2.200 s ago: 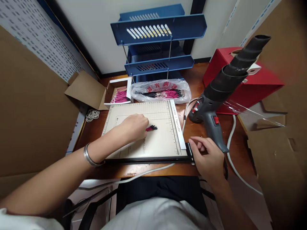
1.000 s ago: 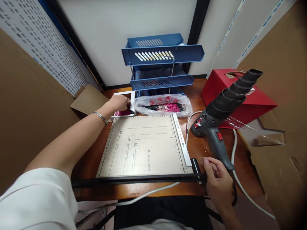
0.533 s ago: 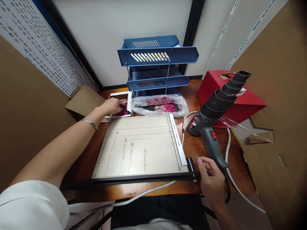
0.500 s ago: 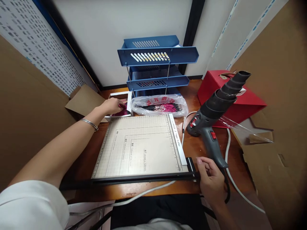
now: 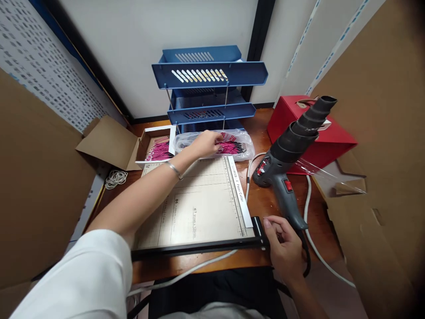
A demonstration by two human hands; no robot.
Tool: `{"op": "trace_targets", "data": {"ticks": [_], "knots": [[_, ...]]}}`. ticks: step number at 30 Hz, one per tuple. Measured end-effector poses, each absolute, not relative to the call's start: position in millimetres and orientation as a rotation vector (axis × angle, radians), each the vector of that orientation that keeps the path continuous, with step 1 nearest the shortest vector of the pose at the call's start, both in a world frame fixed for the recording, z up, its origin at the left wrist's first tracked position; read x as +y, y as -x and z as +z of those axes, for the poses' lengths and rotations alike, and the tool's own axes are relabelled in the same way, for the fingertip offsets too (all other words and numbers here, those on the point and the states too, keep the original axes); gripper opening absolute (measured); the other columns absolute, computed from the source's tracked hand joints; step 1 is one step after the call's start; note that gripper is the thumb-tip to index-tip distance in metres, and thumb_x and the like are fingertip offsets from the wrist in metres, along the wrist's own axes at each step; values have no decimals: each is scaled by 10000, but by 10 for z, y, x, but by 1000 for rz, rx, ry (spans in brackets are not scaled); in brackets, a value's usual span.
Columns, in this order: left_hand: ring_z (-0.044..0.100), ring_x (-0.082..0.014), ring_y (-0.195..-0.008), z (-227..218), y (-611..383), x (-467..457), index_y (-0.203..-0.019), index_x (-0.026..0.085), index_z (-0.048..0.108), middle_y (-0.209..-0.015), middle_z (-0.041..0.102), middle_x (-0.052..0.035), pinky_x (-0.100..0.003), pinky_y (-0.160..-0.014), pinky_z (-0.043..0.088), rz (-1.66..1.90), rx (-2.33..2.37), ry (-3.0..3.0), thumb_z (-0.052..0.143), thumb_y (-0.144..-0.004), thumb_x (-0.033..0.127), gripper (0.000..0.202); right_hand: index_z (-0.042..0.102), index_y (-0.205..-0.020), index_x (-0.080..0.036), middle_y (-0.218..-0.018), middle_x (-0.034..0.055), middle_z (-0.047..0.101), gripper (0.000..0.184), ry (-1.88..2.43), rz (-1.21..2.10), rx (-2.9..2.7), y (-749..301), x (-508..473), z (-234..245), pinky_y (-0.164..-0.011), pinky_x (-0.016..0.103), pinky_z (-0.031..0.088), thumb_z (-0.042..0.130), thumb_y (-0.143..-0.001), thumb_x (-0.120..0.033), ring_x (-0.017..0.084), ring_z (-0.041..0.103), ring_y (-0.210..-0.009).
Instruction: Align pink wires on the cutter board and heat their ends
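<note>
Standing behind the left corner of the paper cutter [image 5: 212,226], a white box [image 5: 172,141] holds pink-and-black pieces [image 5: 160,151]. The left hand [image 5: 207,142] has moved from it to the plastic bag [image 5: 248,144] behind the cutter, so work seems now among similar pieces [image 5: 229,148]. Its fingers bend; I cannot tell if they grip. The cutter's board reads "B6" and "B7", its white strip [image 5: 239,192] "Paper Cutter". Beside the cutter's handle [image 5: 257,227], the right hand [image 5: 285,246] curls, grip unclear.

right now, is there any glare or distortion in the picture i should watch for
Head view: pale glare on the paper cutter, strongest toward its front edge; head view: shiny highlights on the plastic bag; head view: wide-angle distortion makes the side walls lean, and the cardboard on the right darkens toward the frame's edge.
</note>
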State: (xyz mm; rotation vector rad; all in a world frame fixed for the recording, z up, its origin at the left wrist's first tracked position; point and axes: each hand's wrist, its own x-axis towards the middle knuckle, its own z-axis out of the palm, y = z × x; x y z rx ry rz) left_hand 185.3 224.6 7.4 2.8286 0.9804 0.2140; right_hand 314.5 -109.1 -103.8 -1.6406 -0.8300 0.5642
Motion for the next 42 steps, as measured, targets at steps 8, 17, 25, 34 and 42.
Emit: {"op": "trace_targets", "data": {"ticks": [8, 17, 25, 34, 42], "knots": [[700, -274, -1034, -53, -2467, 2447, -1162, 159, 736, -1118, 769, -121, -301, -913, 500, -147, 1011, -2792, 774, -782, 338, 422, 674, -966, -176, -633, -20, 595, 308, 1632, 585, -844, -3164, -1099, -1091, -514, 250, 367, 673, -919, -480, 115, 484, -534], [695, -249, -1009, -67, -2438, 2483, -1085, 139, 733, -1083, 751, -118, -389, -931, 515, -278, 1051, -2807, 698, -887, 334, 280, 675, -949, -176, -577, -54, 482, 300, 1605, 596, -846, -3159, -1097, -1050, -506, 249, 356, 665, -921, -474, 110, 422, -517], [715, -256, -980, -149, -2389, 2498, -1026, 221, 809, -1030, 796, -72, -294, -850, 490, -122, 1026, -2805, 670, -789, 167, 280, 675, -955, -180, -579, -51, 497, 291, 1601, 615, -826, -3161, -1107, -1083, -518, 249, 363, 670, -919, -469, 112, 439, -525], [713, -263, -973, -211, -2389, 2567, -1011, 199, 831, -981, 804, -80, -319, -870, 499, -4, 1032, -2760, 661, -769, 138, 302, 678, -955, -176, -581, -50, 497, 286, 1598, 612, -844, -3163, -1094, -1087, -517, 250, 356, 668, -922, -460, 109, 434, -528], [713, -236, -958, -130, -2277, 2595, -995, 201, 829, -962, 805, -66, -275, -893, 495, -1, 1071, -2741, 667, -757, 145, 294, 672, -952, -178, -597, -44, 515, 277, 1592, 604, -877, -3173, -1097, -1101, -519, 248, 363, 652, -943, -455, 106, 432, -531]]}}
